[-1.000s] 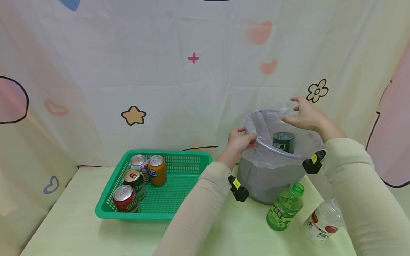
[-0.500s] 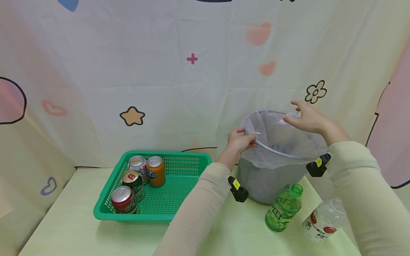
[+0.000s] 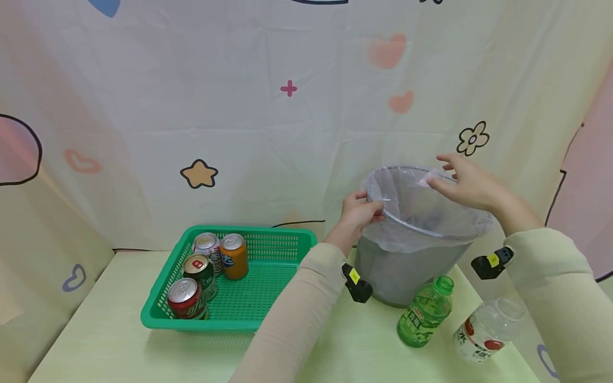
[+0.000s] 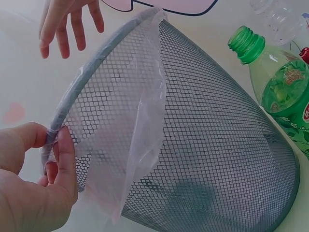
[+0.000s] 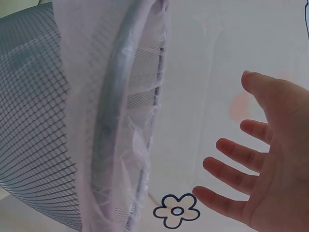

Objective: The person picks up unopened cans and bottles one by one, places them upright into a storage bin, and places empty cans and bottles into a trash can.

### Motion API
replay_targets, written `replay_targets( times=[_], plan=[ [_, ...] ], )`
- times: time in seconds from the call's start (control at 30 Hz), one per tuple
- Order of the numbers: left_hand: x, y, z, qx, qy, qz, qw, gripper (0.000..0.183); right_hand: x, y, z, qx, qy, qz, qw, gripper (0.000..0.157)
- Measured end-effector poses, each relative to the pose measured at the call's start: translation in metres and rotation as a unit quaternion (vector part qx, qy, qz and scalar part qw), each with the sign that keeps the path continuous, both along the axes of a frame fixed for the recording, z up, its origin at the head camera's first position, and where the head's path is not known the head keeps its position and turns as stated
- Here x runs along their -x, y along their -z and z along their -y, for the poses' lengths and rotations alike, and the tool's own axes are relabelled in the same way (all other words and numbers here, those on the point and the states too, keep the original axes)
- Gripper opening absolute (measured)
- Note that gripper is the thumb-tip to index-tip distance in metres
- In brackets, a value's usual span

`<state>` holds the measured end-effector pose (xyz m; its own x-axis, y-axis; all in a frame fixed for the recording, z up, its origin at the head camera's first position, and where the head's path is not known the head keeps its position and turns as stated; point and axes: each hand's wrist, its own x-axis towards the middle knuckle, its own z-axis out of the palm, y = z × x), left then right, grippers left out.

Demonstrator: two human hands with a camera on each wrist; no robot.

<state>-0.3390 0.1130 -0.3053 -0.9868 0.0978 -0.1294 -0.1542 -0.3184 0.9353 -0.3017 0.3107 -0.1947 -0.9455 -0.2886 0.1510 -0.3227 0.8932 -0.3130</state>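
Observation:
A grey mesh trash can (image 3: 407, 271) stands on the right of the table, lined with a thin translucent plastic bag (image 3: 397, 239) folded over its rim. My left hand (image 3: 356, 215) pinches the rim and bag at the near left, thumb on one side and fingers on the other, as the left wrist view (image 4: 43, 174) shows closely. Above the far right of the opening hovers my right hand (image 3: 471, 183), its fingers spread and holding nothing. In the right wrist view, the right hand (image 5: 270, 154) is apart from the rim. A dark shape (image 4: 188, 200) shows through the mesh low in the can.
A green plastic basket (image 3: 278, 324) at the left holds several drink cans, among them an orange can (image 3: 234, 258) and a red can (image 3: 185, 299). Before the trash can stand a green bottle (image 3: 423, 314) and a clear bottle (image 3: 486, 330). A patterned curtain (image 3: 239, 106) hangs behind.
The dark green can has dropped down into the trash can, out of sight in the head view. My right hand has drawn back slightly rightward; my left hand stays on the rim.

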Motion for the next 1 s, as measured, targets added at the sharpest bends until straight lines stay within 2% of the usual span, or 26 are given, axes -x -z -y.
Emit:
replay_targets(
  times=[0.23,0.53,0.7,1.0],
  plan=[
    [0.000,0.002,0.001,0.001,0.000,0.004,1.0000,0.054,-0.009,0.011,-0.003,0.013,-0.008,-0.056,0.998,0.057],
    [0.000,0.001,0.000,-0.001,0.004,0.002,1.0000,0.053,-0.028,0.022,-0.003,0.016,0.007,-0.113,0.993,0.040],
    [0.000,0.001,0.001,0.005,-0.001,0.006,1.0000,0.052,-0.036,0.027,-0.001,0.032,0.014,-0.135,0.990,0.035],
    [0.002,-0.001,0.004,-0.003,-0.005,0.002,1.0000,0.055,-0.050,0.032,-0.003,0.066,0.031,-0.146,0.987,0.033]
  ],
)
